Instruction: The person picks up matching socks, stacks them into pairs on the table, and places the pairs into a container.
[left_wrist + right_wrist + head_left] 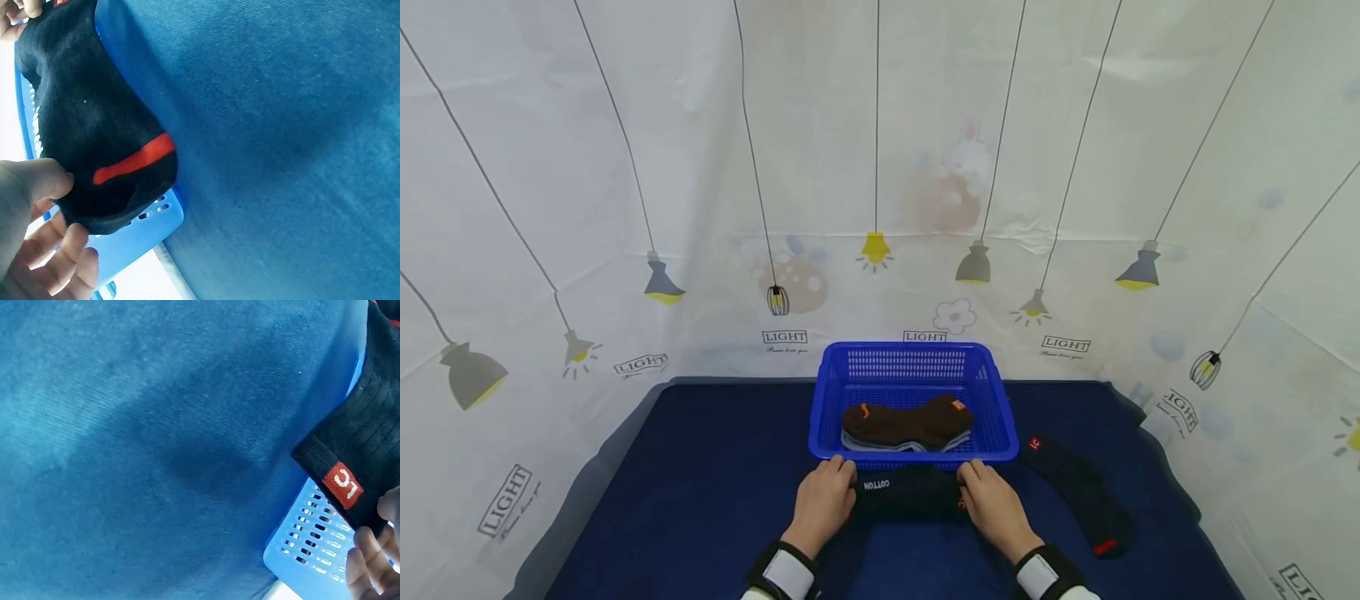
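Note:
A black sock is stretched sideways between both hands, just in front of the blue basket. My left hand pinches its toe end, where a red stripe shows in the left wrist view. At the other end, my right hand pinches the cuff, beside a red label seen in the right wrist view. Inside the basket, a brown sock lies on top of a light grey sock. A second black sock with red marks rests on the cloth right of the basket.
Dark blue cloth covers the table. A pale sheet printed with hanging lamps rises behind the table and along both sides. The basket stands close to the back edge.

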Motion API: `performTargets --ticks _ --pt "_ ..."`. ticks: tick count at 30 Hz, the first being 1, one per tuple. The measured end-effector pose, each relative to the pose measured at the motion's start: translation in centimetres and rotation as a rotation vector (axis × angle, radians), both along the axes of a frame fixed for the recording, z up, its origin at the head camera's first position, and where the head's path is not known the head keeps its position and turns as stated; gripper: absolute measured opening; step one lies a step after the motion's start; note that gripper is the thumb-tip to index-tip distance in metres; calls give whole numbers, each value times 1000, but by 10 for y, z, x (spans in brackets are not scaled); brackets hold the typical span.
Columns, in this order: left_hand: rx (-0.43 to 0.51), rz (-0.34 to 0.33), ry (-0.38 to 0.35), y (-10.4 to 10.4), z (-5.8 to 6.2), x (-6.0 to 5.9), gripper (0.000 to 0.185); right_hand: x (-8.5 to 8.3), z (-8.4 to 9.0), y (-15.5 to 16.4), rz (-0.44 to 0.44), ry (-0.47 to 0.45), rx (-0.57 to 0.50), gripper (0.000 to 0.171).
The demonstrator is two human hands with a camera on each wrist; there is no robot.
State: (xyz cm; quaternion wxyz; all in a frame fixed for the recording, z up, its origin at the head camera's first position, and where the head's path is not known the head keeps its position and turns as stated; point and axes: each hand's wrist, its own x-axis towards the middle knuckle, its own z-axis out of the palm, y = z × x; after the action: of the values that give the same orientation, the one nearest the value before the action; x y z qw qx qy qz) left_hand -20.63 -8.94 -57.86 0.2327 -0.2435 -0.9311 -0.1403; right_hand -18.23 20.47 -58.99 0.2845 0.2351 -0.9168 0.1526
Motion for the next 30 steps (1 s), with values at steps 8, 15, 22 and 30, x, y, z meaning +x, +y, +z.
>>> performTargets --ticks 8,15,22,30 --pt "-15 -7 -78 0 -8 12 30 12 -6 3 -24 -68 5 39" --pt "-31 -30 -182 -1 -10 29 27 26 -11 6 -11 -151 22 35" --pt "-37 -53 -237 -3 -12 46 30 40 -15 11 35 -274 61 34" --pt "-77 -58 -398 -7 -20 59 23 50 -16 18 78 -452 97 27"
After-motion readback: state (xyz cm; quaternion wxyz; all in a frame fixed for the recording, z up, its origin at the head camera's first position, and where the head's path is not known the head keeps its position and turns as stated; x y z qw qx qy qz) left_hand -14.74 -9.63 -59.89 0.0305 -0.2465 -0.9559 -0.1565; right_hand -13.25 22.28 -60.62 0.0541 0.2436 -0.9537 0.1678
